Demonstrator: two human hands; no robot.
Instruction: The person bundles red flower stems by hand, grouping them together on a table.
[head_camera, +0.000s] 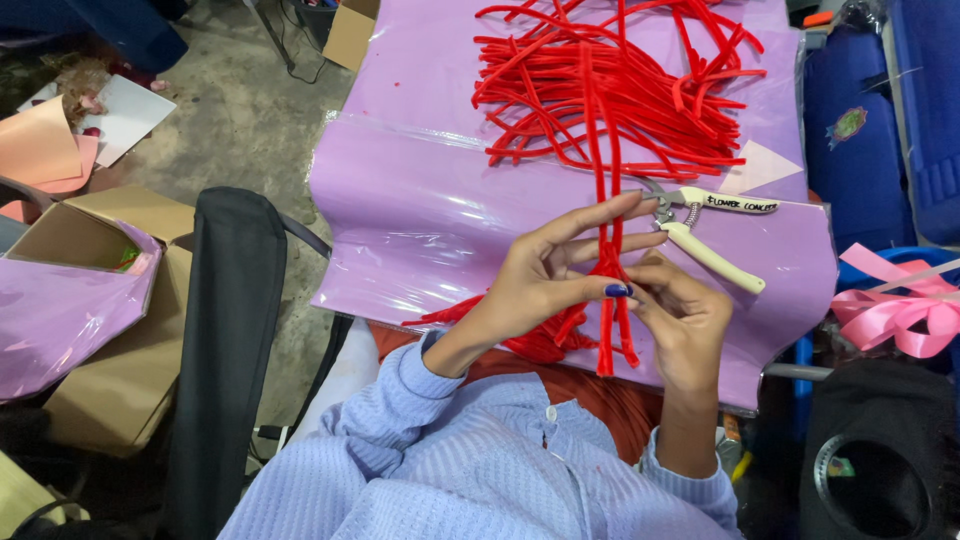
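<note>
**Two hands pinch red cords over a purple sheet**

Head view: the left hand (545, 275) and the right hand (685, 320) meet near the middle of the picture, both closed on a bunch of red cords (608, 290) that hangs down between them; the left hand's thumb and fingers pinch the bunch from the left, with its upper fingers stretched out across it; the right hand's fingers are curled in against it from the right; the lower ends of the cords dangle below the hands, over the lap.

The held cords run up into a big loose pile of red cords (610, 85) lying on a purple sheet (400, 200) that covers the surface; just beside the hands, to the right, a pair of cream-handled pliers (705, 235) rests on the sheet, touching the edge of the pile.

Both sleeves are pale blue knit (420, 460); to the left stands a black chair back (225, 330), with an open cardboard box (100, 330) beyond it holding more purple sheet; at the right edge lies a pink ribbon bow (900, 310), well apart from the hands.
</note>
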